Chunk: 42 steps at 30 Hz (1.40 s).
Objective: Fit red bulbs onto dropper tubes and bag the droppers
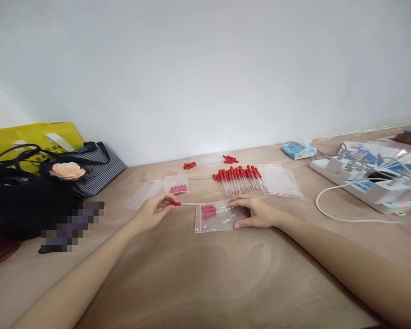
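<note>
A brown table (226, 274) runs back to a pale wall (205, 82) along its far edge. Toward its far left corner sit a black bag (23, 201) with a peach flower (67, 171), a yellow bag (68, 132) and a striped bag (109, 171); a pixelated patch hides what lies before them. Toward the far right corner is a white power strip (320, 170) crowded with chargers (387, 196), its white cable (356, 221) looping toward the table's middle. The right hand (258, 212), thumb and fingers apart, rests on the right end of a clear bag (215, 225) and hides part of it. The left hand (156, 211) pinches the red end of a stick (188, 204) between thumb and fingers. The clear bag lies flat at mid-table, its red-striped mouth toward the left; three red ends show inside, side by side. Just beyond it, a row of red-ended sticks (239, 176) lies fanned, between flat bags (287, 183) on the right and a filled bag (180, 185) on the left. A light blue packet (297, 150) lies near the far edge. The held stick is thin and pale, level, its tip at the bag's mouth. Two small red clusters (189, 165) lie near the far edge.
</note>
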Motion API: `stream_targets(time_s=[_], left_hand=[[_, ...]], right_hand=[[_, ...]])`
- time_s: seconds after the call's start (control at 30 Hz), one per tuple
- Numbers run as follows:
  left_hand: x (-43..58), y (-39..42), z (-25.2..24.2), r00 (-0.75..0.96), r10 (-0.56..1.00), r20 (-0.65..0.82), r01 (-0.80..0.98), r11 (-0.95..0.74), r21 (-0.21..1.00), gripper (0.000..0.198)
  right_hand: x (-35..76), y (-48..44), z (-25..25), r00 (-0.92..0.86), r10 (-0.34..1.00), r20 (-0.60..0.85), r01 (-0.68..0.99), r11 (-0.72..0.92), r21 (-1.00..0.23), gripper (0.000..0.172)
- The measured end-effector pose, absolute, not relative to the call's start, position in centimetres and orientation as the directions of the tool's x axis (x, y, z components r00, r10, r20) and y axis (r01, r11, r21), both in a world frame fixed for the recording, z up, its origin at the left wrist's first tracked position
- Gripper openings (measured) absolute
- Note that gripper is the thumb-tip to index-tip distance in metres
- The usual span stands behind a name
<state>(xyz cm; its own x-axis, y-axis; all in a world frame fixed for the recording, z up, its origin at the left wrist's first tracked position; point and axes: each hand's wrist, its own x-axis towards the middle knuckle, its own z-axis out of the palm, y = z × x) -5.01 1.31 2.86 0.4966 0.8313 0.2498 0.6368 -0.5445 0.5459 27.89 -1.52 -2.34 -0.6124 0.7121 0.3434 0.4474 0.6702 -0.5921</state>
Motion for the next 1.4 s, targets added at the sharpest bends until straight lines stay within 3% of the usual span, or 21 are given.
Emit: stream_targets(time_s=[0.13, 0.27, 0.47, 0.87, 0.97, 1.17, 1.4], left_hand=[[-7.8, -3.0, 1.5, 0.320, 0.907, 0.273, 0.679, -0.420, 0.602, 0.020], [-8.7, -4.1, 0.9, 0.266, 0.923, 0.280, 0.738, -0.382, 0.557, 0.022], [-8.6, -3.8, 1.0, 0.346, 0.876, 0.335, 0.802, -0.462, 0.379, 0.019], [-6.2, -3.7, 1.7, 0.492, 0.748, 0.446, 0.739, -0.629, 0.240, 0.012], [-4.4, -3.6, 1.8, 0.518, 0.750, 0.411, 0.707, -0.646, 0.288, 0.011], [-0.4, -3.0, 1.7, 0.489, 0.833, 0.257, 0.617, -0.539, 0.573, 0.008], [1.8, -1.7, 0.4, 0.501, 0.839, 0.212, 0.510, -0.484, 0.711, 0.023]], right_hand=[[27.9, -1.5, -2.4, -0.616, 0.708, 0.346, 0.444, 0.675, -0.590, 0.058], [27.9, -1.6, -2.4, -0.615, 0.709, 0.344, 0.449, 0.674, -0.587, 0.057], [27.9, -1.7, -2.3, -0.615, 0.710, 0.342, 0.452, 0.673, -0.585, 0.057], [27.9, -1.5, -2.4, -0.611, 0.711, 0.348, 0.439, 0.670, -0.598, 0.060], [27.9, -1.5, -2.5, -0.614, 0.710, 0.344, 0.447, 0.672, -0.590, 0.060], [27.9, -1.5, -2.4, -0.609, 0.711, 0.351, 0.452, 0.675, -0.583, 0.061], [27.9, -1.7, -2.6, -0.585, 0.722, 0.368, 0.466, 0.671, -0.576, 0.064]])
